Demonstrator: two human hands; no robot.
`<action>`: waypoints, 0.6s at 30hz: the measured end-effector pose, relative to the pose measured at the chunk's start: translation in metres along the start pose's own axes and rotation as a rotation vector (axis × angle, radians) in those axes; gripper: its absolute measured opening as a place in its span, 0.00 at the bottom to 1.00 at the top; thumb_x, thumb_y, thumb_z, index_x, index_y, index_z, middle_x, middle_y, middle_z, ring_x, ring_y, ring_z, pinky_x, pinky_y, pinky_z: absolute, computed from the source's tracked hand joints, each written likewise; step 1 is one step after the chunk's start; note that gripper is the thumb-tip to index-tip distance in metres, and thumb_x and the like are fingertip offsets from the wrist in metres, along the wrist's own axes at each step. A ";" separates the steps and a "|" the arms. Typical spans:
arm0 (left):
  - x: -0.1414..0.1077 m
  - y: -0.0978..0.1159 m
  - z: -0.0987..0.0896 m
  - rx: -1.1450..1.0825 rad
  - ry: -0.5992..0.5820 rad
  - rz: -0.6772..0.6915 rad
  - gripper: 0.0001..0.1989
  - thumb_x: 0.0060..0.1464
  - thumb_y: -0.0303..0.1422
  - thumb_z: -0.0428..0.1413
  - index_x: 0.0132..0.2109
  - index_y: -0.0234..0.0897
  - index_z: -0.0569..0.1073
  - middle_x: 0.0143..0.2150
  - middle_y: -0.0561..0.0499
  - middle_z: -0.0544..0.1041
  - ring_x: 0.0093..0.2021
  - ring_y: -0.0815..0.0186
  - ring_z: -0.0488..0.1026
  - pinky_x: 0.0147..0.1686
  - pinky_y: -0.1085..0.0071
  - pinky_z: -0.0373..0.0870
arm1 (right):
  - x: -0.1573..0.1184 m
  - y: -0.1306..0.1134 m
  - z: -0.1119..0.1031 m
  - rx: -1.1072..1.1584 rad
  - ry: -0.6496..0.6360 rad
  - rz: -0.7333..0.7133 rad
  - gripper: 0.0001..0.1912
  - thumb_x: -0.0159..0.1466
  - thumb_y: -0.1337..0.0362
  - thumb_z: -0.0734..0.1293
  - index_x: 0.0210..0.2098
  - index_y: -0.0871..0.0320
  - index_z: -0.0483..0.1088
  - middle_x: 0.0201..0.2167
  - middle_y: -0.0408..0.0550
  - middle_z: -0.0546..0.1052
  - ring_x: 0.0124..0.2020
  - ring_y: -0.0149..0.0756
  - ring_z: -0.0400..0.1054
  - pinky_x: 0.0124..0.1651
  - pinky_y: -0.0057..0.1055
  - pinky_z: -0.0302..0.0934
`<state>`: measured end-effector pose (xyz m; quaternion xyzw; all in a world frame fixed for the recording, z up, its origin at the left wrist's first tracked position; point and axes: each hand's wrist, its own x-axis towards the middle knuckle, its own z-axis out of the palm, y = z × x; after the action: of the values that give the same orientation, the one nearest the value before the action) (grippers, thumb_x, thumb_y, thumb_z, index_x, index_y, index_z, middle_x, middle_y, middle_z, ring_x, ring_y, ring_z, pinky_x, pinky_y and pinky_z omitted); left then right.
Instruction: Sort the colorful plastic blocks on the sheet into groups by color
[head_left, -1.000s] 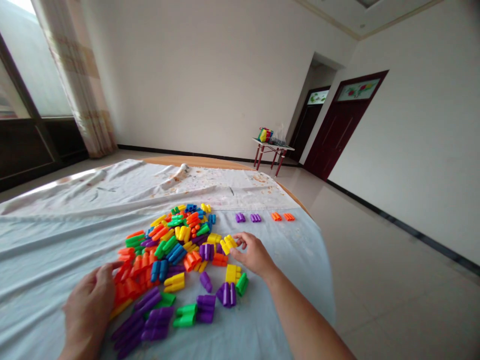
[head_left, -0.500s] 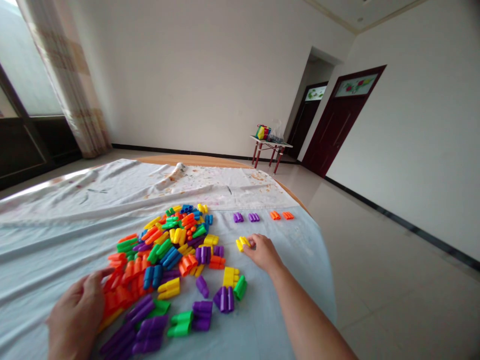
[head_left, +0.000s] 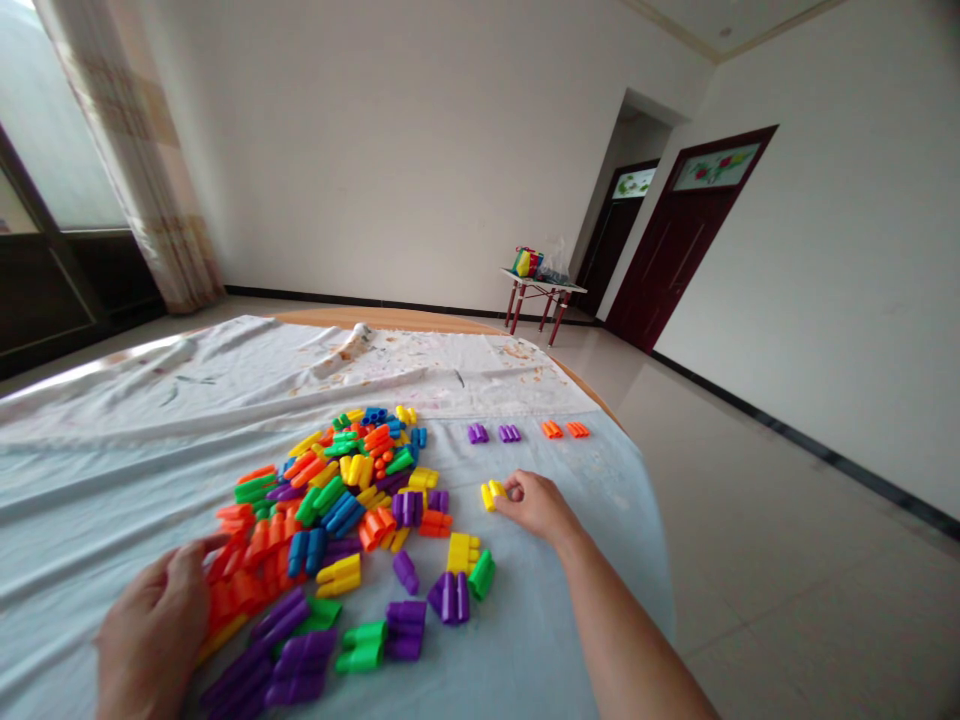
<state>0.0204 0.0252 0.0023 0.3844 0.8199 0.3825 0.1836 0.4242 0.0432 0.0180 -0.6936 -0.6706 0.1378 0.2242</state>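
My right hand [head_left: 541, 508] pinches a yellow plastic toy block [head_left: 491, 495] of joined bullet-shaped tubes, just above or on the blue part of the cloth. At the near left edge of a mixed heap, my left hand [head_left: 154, 620] has its thumb and forefinger closed at an orange block [head_left: 226, 556]; its other fingers are hidden. Blue blocks [head_left: 306, 553], green blocks [head_left: 361, 646] and purple blocks [head_left: 304, 665] lie in and around the heap. Beyond my right hand, two purple blocks [head_left: 509, 433] sit side by side, with two orange blocks [head_left: 577, 430] to their right.
A white and pale blue cloth [head_left: 112, 480] with folds covers the round wooden table [head_left: 390, 320]. Across the tiled floor [head_left: 780, 550] stands a small table [head_left: 544, 283] bearing a colourful bag [head_left: 527, 262]. Dark red doors [head_left: 686, 235] are at the right, a curtain [head_left: 142, 160] at the left.
My right hand has shifted slightly right and nearer to me with the yellow block. My left hand stays in the same place.
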 end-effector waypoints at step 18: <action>-0.005 0.007 -0.003 0.110 0.026 0.110 0.27 0.54 0.44 0.38 0.43 0.37 0.78 0.37 0.47 0.79 0.31 0.61 0.73 0.28 0.70 0.65 | 0.001 0.004 0.005 0.021 0.048 -0.010 0.11 0.55 0.57 0.68 0.34 0.58 0.71 0.28 0.44 0.75 0.30 0.33 0.69 0.32 0.26 0.58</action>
<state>0.0259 0.0229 0.0098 0.4333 0.8198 0.3511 0.1304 0.4252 0.0449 0.0124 -0.6910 -0.6669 0.1272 0.2482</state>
